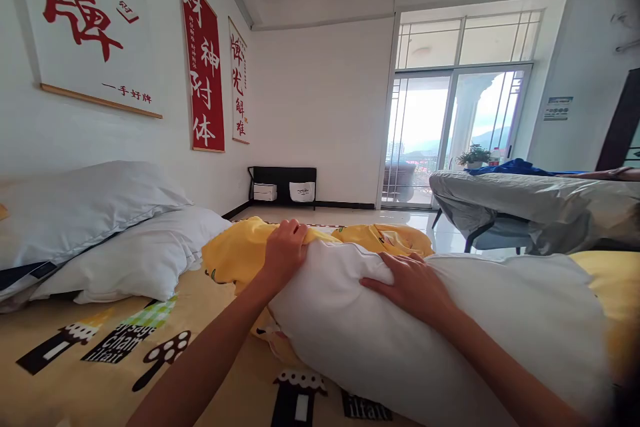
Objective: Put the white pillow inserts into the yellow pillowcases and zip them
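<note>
A plump white quilt (340, 320) lies in a thick roll across the bed in front of me, partly inside a yellow fabric cover (235, 250). My left hand (286, 250) is closed over the quilt's far left corner, where the white filling meets the yellow cloth. Farther right, my right hand (413, 283) grips the puffy top edge, its thumb on the near side and its fingertips partly sunk in the fabric. More yellow cloth is bunched beyond the quilt and at its right end.
White pillows (90, 207) are stacked at the left on a printed yellow sheet (200, 313). A low black rack (283, 187) stands by the far wall. At the right are a covered table (500, 193), a chair (500, 230) and part of another person's arm (617, 174).
</note>
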Demonstrator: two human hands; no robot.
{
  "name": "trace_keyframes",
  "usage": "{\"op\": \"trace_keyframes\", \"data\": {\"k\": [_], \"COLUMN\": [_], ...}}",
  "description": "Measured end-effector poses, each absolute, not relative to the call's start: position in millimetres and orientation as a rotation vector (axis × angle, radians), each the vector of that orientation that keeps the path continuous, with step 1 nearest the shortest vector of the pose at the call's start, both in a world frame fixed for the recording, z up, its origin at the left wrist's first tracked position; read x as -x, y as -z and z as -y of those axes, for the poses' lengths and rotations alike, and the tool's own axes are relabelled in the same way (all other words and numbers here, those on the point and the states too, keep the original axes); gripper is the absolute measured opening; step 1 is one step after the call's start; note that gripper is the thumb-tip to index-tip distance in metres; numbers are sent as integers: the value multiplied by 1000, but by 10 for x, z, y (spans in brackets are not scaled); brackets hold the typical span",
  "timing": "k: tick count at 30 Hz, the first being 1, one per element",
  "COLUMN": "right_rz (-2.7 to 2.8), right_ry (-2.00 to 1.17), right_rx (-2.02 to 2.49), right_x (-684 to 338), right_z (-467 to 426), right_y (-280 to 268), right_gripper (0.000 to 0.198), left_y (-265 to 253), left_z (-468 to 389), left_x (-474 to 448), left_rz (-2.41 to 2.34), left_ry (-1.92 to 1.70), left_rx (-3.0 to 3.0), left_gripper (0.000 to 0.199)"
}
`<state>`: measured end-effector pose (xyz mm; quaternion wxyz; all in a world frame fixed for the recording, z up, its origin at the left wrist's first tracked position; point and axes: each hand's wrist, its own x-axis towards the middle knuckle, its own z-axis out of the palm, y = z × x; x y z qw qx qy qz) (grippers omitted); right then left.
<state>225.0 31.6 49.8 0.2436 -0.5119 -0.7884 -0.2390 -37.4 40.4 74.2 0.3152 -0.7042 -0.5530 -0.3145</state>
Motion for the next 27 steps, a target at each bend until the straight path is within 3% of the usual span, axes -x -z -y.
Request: {"op": "trace_keyframes", "data": {"k": [5, 9, 16, 21, 27], "right_rz": [2272, 2344, 2403, 2267, 2175], "right_ry": [541, 466, 487, 746, 849], "right_rx": [1127, 1003, 939, 1119, 1159], "right_x": [-2195, -2232, -2151, -2078, -2165], "right_z": [-146, -49, -103, -372, -470], "right_y": [-399, -370, -473, -376, -260], "right_gripper": [45, 38, 35, 14, 20], "left_y": [-1039, -1192, -1197, -963, -575], "left_z": [-479, -610, -519, -296, -291], "left_x": [194, 69, -377, -856, -754], "left_rz": [1589, 1597, 1477, 1085, 975], "left_ry": [496, 373, 480, 615, 658], "left_rx": [2011, 2211, 2306, 2277, 2159], "left_gripper": [20, 10, 17, 22, 26]}}
